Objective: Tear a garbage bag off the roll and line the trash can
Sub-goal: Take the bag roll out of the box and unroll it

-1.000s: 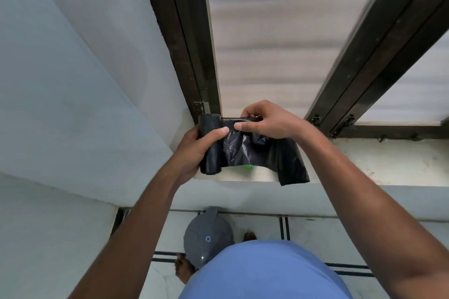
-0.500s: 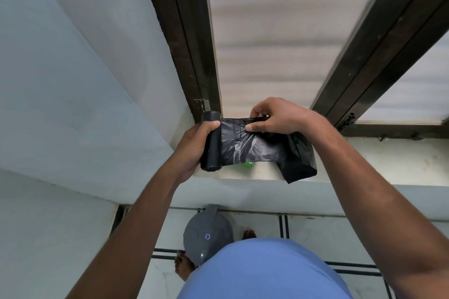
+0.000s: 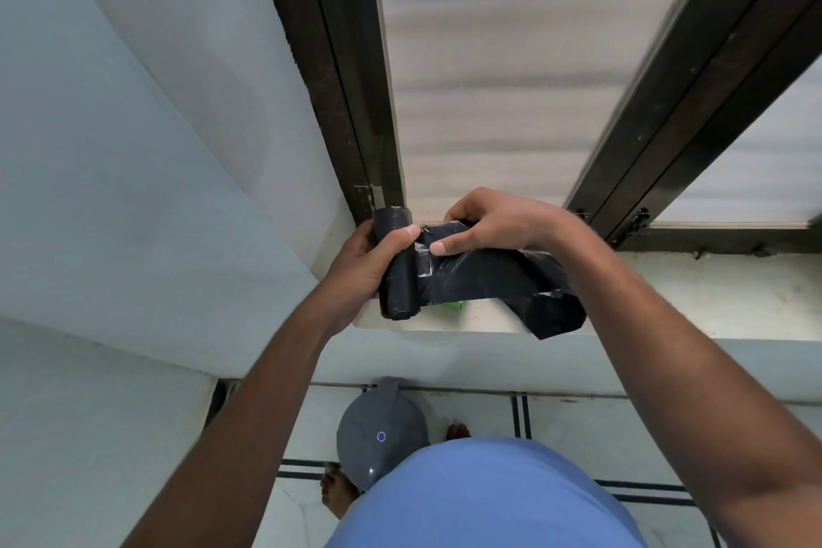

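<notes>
Seen from the head, looking down. Nearest, at the bottom, is the person's blue shirt (image 3: 485, 498). Just left of it on the tiled floor (image 3: 578, 423) stands a grey trash can (image 3: 378, 427) with its lid on, and a bare foot (image 3: 336, 492) shows beside the can.

Both forearms reach up and forward to the middle of the view. The left hand (image 3: 356, 276) is curled round a black roll (image 3: 398, 267) of garbage bags, held upright, with the thumb pressed across its front. Touching the roll's right side, a black bag (image 3: 489, 280) is unrolled sideways, still joined to the roll. The right hand (image 3: 493, 222) pinches the bag's top edge close to the roll, thumb in front and fingers curled behind. The bag's far end droops under the right wrist.

Behind the hands is a white sill (image 3: 711, 298), with a small green thing (image 3: 453, 305) partly hidden by the bag. Farther back, a dark window frame (image 3: 351, 102) holds frosted glass (image 3: 511, 58). A pale wall (image 3: 133, 147) fills the left side.
</notes>
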